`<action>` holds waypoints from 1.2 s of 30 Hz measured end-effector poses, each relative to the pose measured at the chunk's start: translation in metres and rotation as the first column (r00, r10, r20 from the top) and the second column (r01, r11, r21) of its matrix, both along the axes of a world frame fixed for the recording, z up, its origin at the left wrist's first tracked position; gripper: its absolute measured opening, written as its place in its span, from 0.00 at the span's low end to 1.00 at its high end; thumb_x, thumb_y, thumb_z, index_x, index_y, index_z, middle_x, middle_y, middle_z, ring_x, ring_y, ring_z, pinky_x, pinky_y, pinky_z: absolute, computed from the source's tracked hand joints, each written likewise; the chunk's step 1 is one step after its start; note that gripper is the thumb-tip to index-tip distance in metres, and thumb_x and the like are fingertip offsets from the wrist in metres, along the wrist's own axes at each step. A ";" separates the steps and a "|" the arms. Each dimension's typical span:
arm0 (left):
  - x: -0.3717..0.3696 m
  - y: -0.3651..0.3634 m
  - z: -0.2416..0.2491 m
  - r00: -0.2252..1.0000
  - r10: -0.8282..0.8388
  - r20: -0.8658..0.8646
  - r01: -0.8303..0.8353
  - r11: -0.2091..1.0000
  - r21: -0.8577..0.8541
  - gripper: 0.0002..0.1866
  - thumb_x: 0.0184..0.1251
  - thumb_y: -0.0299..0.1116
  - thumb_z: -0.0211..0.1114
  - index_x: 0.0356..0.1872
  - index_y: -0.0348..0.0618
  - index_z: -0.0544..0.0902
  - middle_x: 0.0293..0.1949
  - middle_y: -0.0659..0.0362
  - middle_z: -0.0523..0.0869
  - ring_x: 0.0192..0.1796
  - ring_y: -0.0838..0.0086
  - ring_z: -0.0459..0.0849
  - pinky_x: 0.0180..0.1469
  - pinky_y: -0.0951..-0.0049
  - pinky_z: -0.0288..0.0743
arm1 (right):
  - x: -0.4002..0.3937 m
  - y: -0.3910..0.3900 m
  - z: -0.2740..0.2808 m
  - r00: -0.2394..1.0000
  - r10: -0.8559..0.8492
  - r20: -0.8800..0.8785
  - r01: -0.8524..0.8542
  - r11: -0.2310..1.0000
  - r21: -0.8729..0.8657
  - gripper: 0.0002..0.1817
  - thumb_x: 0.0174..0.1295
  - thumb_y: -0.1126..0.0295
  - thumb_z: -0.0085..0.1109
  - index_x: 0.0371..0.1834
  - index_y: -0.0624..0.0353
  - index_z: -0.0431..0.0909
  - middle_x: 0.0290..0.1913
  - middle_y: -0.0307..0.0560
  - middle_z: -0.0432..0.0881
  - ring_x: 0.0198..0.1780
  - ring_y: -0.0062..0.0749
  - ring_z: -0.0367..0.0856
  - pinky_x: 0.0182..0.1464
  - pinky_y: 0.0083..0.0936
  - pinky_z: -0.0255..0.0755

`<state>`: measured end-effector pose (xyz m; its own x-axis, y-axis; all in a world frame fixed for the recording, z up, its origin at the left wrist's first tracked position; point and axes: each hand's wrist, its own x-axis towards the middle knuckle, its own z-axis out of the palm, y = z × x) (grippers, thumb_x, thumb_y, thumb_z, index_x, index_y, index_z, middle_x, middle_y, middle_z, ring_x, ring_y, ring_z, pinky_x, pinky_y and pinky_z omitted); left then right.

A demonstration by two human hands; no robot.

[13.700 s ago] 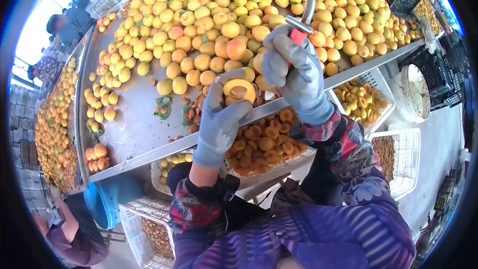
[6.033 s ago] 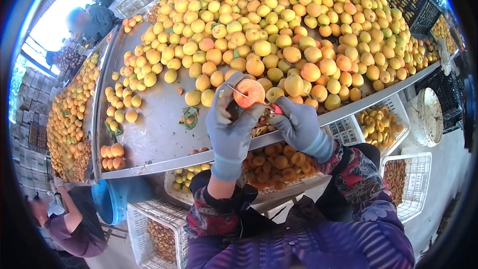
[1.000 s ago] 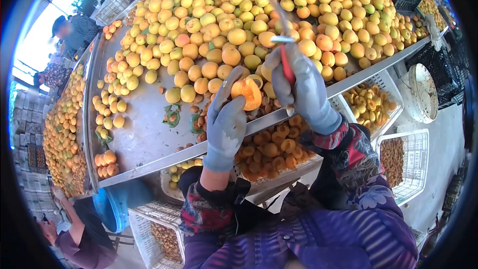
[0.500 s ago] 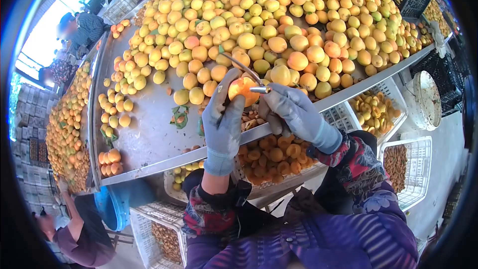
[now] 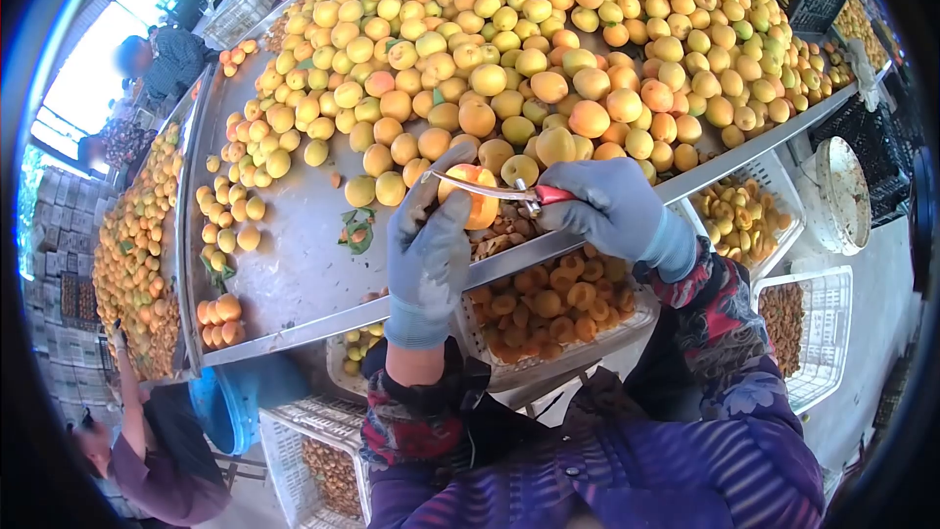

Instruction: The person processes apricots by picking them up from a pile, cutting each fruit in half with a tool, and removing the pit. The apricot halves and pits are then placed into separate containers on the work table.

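Note:
My gloved left hand [image 5: 431, 255] is closed around an orange apricot [image 5: 480, 208], thumb below it and fingers behind. My gloved right hand [image 5: 612, 211] grips a cutting tool [image 5: 553, 195] by its red handle. Its thin, curved metal blade lies across the front of the apricot, with the tip near the left fingers. A short metal stub stands out beside the handle. Both hands are over the near edge of a metal table [image 5: 289, 279]. Behind them, many whole apricots [image 5: 431, 64] are heaped on it.
Below the table edge, a white crate [image 5: 529, 367] holds halved apricots. Another crate [image 5: 774, 211] with cut fruit stands to the right, near a white bucket [image 5: 840, 196]. Crates of pits [image 5: 328, 475] and a blue barrel [image 5: 220, 411] are lower down. A co-worker [image 5: 162, 451] reaches toward fruit at left.
My right hand has moved right and drawn back slightly, showing the red handle. The blade has turned from steeply slanted to nearly level across the apricot. My left hand has shifted slightly left.

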<state>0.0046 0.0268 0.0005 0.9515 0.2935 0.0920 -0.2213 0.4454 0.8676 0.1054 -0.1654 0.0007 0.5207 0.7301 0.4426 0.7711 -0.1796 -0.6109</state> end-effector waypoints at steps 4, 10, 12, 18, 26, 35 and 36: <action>-0.002 0.001 -0.002 0.999 -0.005 -0.051 0.008 0.999 0.054 0.20 0.68 0.27 0.60 0.59 0.30 0.72 0.48 0.57 0.80 0.49 0.74 0.79 0.53 0.73 0.74 | 0.001 -0.001 -0.002 0.999 0.037 0.003 -0.037 0.999 0.016 0.14 0.57 0.61 0.64 0.42 0.56 0.79 0.29 0.48 0.81 0.31 0.46 0.81 0.30 0.31 0.73; -0.007 0.005 0.001 0.999 0.038 -0.031 -0.028 0.960 0.278 0.17 0.65 0.27 0.62 0.54 0.32 0.76 0.45 0.58 0.82 0.47 0.78 0.79 0.53 0.77 0.72 | 0.001 0.002 -0.001 0.995 0.095 -0.003 -0.095 0.995 0.018 0.12 0.57 0.62 0.65 0.41 0.56 0.80 0.30 0.47 0.81 0.31 0.45 0.81 0.30 0.30 0.73; -0.010 0.005 0.002 0.999 0.038 -0.033 -0.026 0.950 0.311 0.17 0.65 0.27 0.62 0.54 0.32 0.76 0.45 0.57 0.82 0.47 0.78 0.79 0.53 0.77 0.72 | 0.000 0.003 -0.003 0.994 0.112 0.007 -0.112 0.989 0.093 0.12 0.57 0.62 0.65 0.40 0.56 0.80 0.29 0.47 0.81 0.30 0.45 0.81 0.29 0.31 0.72; -0.017 0.003 0.008 0.999 -0.038 -0.007 0.038 0.998 0.040 0.17 0.68 0.28 0.58 0.55 0.30 0.73 0.47 0.56 0.80 0.47 0.73 0.80 0.50 0.76 0.75 | 0.001 0.006 -0.009 0.999 0.043 0.011 -0.044 0.996 0.077 0.14 0.56 0.59 0.66 0.40 0.56 0.80 0.27 0.47 0.80 0.29 0.45 0.81 0.28 0.31 0.71; -0.025 0.013 0.007 0.984 -0.172 -0.045 0.153 0.947 -0.281 0.18 0.66 0.24 0.58 0.55 0.29 0.73 0.50 0.50 0.81 0.52 0.64 0.82 0.56 0.67 0.75 | 0.001 0.013 -0.015 1.000 -0.003 0.022 0.001 0.995 0.100 0.16 0.55 0.57 0.67 0.40 0.55 0.80 0.28 0.47 0.81 0.30 0.45 0.81 0.29 0.31 0.72; -0.023 0.018 0.004 0.995 -0.100 0.018 0.102 0.974 -0.205 0.21 0.67 0.25 0.56 0.60 0.30 0.70 0.50 0.50 0.81 0.52 0.64 0.82 0.50 0.65 0.80 | 0.001 0.020 -0.032 0.964 -0.138 -0.228 0.127 0.990 -0.061 0.16 0.63 0.56 0.61 0.45 0.56 0.79 0.30 0.49 0.82 0.31 0.41 0.83 0.32 0.28 0.74; -0.022 0.016 0.005 0.995 -0.098 0.016 0.099 0.974 -0.203 0.21 0.67 0.25 0.56 0.60 0.30 0.70 0.50 0.50 0.81 0.52 0.64 0.82 0.50 0.65 0.80 | 0.000 0.022 -0.031 0.950 -0.139 -0.279 0.128 0.990 -0.056 0.16 0.64 0.57 0.60 0.45 0.57 0.79 0.28 0.49 0.81 0.29 0.39 0.82 0.31 0.27 0.74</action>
<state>-0.0176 0.0432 0.0052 0.9764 0.2111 0.0454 -0.1718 0.6321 0.7556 0.1052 -0.1436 -0.0307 0.7141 0.6583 0.2380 0.5358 -0.2952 -0.7910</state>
